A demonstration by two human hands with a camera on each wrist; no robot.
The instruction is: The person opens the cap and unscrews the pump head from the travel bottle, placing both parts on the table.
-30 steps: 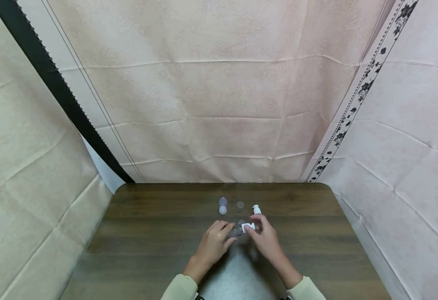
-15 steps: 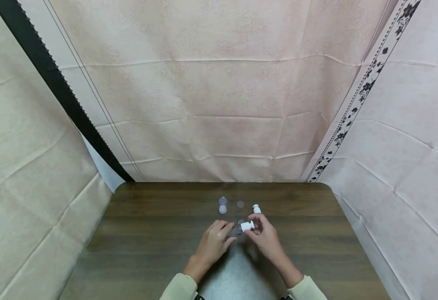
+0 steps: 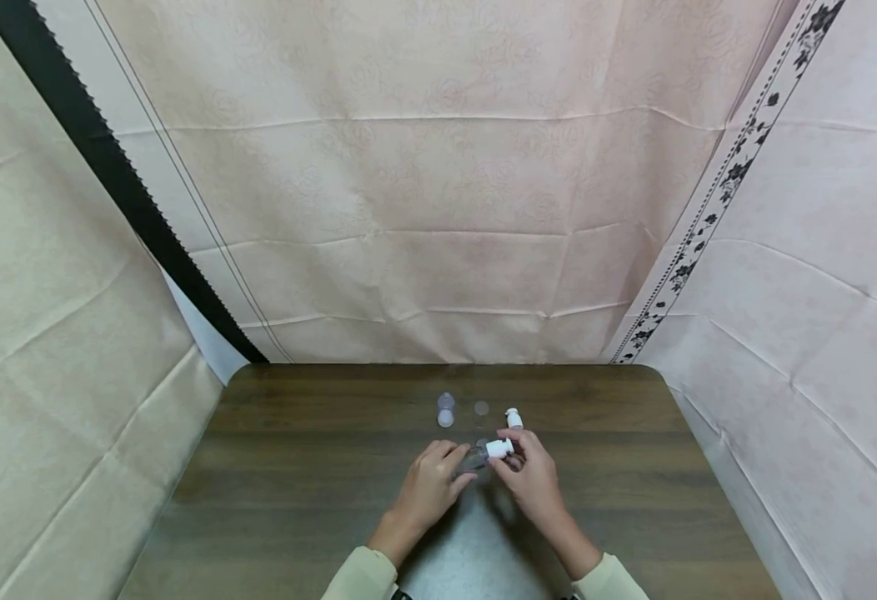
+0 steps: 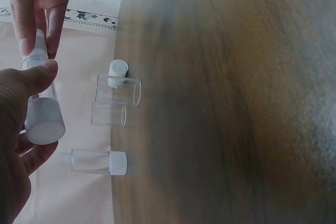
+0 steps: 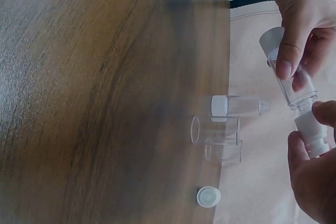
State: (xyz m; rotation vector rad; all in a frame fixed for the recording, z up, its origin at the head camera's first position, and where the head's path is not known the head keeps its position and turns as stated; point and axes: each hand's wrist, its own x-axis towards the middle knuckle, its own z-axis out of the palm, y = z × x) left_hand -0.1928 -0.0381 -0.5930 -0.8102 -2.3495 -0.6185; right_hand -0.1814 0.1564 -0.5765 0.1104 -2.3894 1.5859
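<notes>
My left hand (image 3: 427, 483) grips a clear bottle (image 5: 287, 80) with a white base (image 4: 45, 123) round its body, tilted above the table. A white pump top (image 5: 310, 128) sits at the bottle's threaded neck, and some of the thread shows. My right hand (image 3: 534, 479) pinches this pump top (image 3: 499, 448) between thumb and fingers. How far the top is down on the neck cannot be told. In the left wrist view, the right hand (image 4: 42, 3) covers part of the top.
Beyond the hands, a second clear bottle (image 3: 446, 410) with a white base stands on the wooden table (image 3: 296, 467). Two clear cylindrical caps (image 5: 215, 129) stand beside it. Another white pump top (image 3: 513, 417) is to their right. Cloth (image 3: 438, 208) hangs behind the table.
The pump top has turned between my right fingers, its nozzle now facing another way. The held bottle's neck end has shifted slightly up and right. The things on the table stay put.
</notes>
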